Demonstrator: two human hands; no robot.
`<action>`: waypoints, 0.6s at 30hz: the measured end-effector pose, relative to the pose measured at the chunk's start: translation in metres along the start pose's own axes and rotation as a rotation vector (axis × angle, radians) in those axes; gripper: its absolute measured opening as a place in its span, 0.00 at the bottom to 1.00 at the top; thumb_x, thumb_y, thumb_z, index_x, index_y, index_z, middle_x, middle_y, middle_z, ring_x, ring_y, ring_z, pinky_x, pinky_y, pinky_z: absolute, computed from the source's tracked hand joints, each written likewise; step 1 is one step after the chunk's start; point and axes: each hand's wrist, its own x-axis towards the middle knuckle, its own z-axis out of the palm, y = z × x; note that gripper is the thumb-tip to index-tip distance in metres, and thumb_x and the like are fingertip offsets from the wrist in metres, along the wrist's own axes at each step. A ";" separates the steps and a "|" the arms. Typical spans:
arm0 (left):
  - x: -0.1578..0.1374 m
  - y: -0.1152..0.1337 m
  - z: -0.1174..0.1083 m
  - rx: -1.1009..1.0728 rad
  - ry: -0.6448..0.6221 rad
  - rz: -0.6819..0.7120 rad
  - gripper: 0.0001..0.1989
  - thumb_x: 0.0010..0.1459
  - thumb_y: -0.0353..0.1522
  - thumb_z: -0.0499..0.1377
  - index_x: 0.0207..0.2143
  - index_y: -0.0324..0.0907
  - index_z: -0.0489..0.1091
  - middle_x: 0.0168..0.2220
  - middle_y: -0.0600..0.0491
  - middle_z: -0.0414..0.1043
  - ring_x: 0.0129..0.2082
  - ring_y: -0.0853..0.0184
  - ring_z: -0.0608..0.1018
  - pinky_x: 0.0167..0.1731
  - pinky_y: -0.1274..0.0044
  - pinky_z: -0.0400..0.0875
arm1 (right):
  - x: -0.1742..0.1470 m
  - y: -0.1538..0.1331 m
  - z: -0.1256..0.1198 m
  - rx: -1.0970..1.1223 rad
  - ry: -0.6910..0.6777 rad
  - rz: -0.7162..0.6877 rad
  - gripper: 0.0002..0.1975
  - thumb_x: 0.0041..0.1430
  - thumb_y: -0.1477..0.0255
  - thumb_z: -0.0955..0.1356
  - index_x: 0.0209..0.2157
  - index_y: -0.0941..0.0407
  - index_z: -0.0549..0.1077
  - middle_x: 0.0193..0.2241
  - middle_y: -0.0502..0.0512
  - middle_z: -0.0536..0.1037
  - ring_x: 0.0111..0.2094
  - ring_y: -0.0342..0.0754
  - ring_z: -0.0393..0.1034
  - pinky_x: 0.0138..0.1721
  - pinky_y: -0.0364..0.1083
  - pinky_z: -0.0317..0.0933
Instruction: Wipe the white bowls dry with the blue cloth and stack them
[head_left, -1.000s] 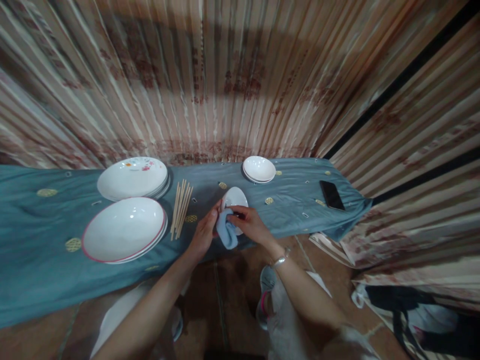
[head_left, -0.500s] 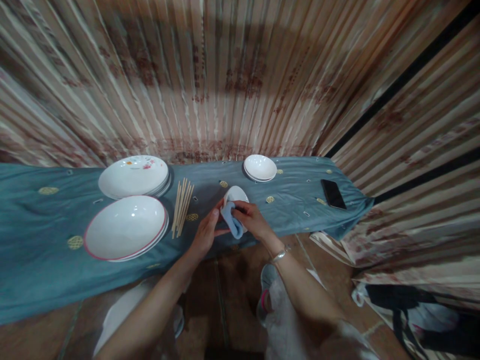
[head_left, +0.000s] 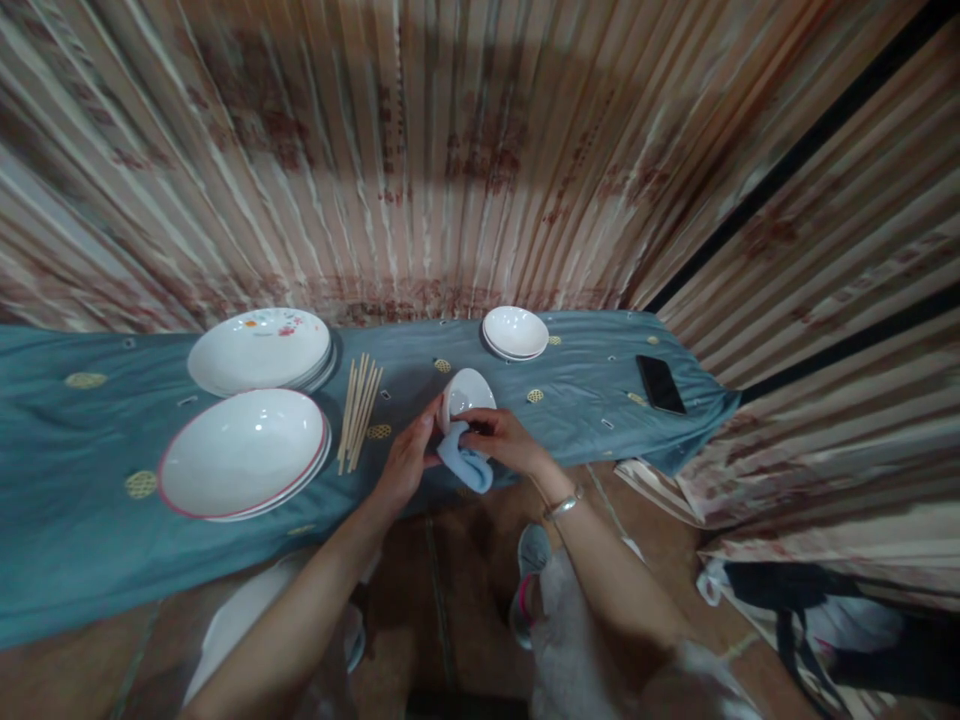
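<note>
Behind the tabletop (head_left: 576,425) hangs a pleated curtain (head_left: 480,230). Near the tabletop's front edge, the left grip (head_left: 407,460) cups a tilted white bowl (head_left: 471,387); the right grip (head_left: 514,442) pinches a blue rag (head_left: 466,464) against it. Should the left grip loosen while the rag pushes, the smooth bowl could slip and break on the floor (head_left: 474,560).

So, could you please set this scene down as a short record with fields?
Left hand: holds a tilted white bowl
Right hand: holds a blue cloth at the bowl
Left of the hands: chopsticks; pink-rimmed dish atop one stack, flowered dish atop another
Behind the held bowl: stacked small bowls
Far right: dark phone
Surface: blue-green tablecloth
</note>
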 end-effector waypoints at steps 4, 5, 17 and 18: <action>-0.002 0.004 0.004 0.009 0.011 -0.027 0.36 0.52 0.53 0.61 0.58 0.43 0.68 0.61 0.44 0.67 0.58 0.47 0.71 0.39 0.64 0.80 | 0.009 0.007 0.012 0.176 0.110 -0.053 0.16 0.47 0.65 0.73 0.39 0.56 0.78 0.33 0.49 0.80 0.33 0.43 0.72 0.39 0.43 0.66; -0.002 0.005 0.004 0.003 0.010 -0.021 0.36 0.52 0.53 0.61 0.58 0.42 0.69 0.61 0.44 0.66 0.58 0.47 0.70 0.39 0.64 0.80 | 0.010 0.008 0.015 0.189 0.129 -0.067 0.16 0.49 0.64 0.72 0.39 0.56 0.78 0.34 0.50 0.80 0.34 0.44 0.72 0.40 0.43 0.67; -0.003 0.007 0.004 0.036 0.014 -0.026 0.37 0.51 0.47 0.65 0.61 0.45 0.65 0.61 0.46 0.66 0.57 0.48 0.72 0.39 0.66 0.80 | -0.001 0.005 -0.007 -0.530 -0.118 -0.129 0.11 0.58 0.76 0.65 0.37 0.59 0.80 0.37 0.54 0.81 0.40 0.48 0.74 0.42 0.44 0.64; -0.003 0.007 0.004 0.039 0.005 -0.032 0.38 0.49 0.45 0.66 0.62 0.44 0.64 0.59 0.46 0.69 0.55 0.50 0.74 0.40 0.66 0.80 | -0.002 0.003 -0.007 -0.620 -0.117 -0.129 0.11 0.58 0.77 0.65 0.36 0.58 0.80 0.38 0.54 0.82 0.41 0.48 0.75 0.43 0.44 0.64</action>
